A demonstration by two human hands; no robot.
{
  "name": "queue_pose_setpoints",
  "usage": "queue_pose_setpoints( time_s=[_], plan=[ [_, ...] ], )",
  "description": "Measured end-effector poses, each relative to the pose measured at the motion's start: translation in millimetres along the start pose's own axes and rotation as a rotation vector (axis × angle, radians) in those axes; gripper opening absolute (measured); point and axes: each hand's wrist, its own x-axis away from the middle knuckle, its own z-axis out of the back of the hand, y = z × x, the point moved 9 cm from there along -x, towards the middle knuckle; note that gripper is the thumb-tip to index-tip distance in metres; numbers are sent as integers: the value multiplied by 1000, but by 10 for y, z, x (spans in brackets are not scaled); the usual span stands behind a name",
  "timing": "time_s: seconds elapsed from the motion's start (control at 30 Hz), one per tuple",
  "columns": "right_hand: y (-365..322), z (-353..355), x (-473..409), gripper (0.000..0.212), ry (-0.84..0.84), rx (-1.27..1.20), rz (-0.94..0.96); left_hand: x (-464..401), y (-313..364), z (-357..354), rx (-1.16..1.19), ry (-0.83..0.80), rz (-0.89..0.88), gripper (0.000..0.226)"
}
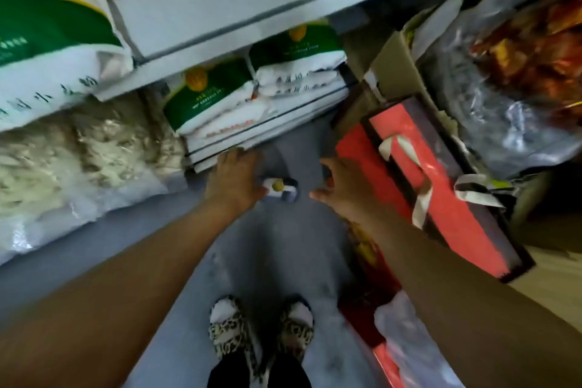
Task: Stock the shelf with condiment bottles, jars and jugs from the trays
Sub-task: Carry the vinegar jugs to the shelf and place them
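A person is standing on a grey floor [277, 255] and looking down past both bare arms, which are reaching forward and down. Between the two hands a small bottle [281, 188] is lying on the floor, white with a yellowish round mark on it and a dark end toward the right; the picture is smeared there, so it may be a small jar instead. The left hand [234, 179] is lying palm down just left of the bottle with its fingers reaching toward the shelf edge and its thumb side touching or nearly touching the bottle; whether it is gripping the bottle cannot be told. The right hand [341, 186] is hanging open just right of the bottle, its fingers spread and relaxed, holding nothing. Above the hands, the bottom board of a pale shelf [252, 138] is carrying green and white sacks [214, 101] lying flat, and a higher board is holding a larger green and white sack [53, 50]. Clear bags of pale noodles [63, 173] are bulging out at the left. At the right, a red gift box [434, 192] with a pale ribbon is lying tilted beside an open cardboard box [396, 69]. Two feet in leopard-print slippers [261, 331] are standing at the bottom.
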Motion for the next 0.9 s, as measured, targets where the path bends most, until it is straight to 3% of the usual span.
queue_pose_setpoints(
  time_s=[0.13, 0.43, 0.63, 0.8, 0.9],
  plan=[
    [398, -704, -348, 74, -20, 52, -41, -396, -411, -752, 85, -40, -3, 74],
    [1041, -2087, -1053, 43, 69, -552, -81, -1167, -983, -2178, 437, -100, -17, 94],
    [1178, -2436, -1316, 51, 122, -665, -2, -1534, -1073, -2476, 507, -97, -91, 94],
    [1165, -2499, -1366, 38, 206, -681, 1, -1593, -1096, -2469, 515, -90, -127, 89],
    [994, -2390, -1328, 31, 237, -620, -14, -1488, -1167, -2474, 552, -143, -45, 85]
  ],
)
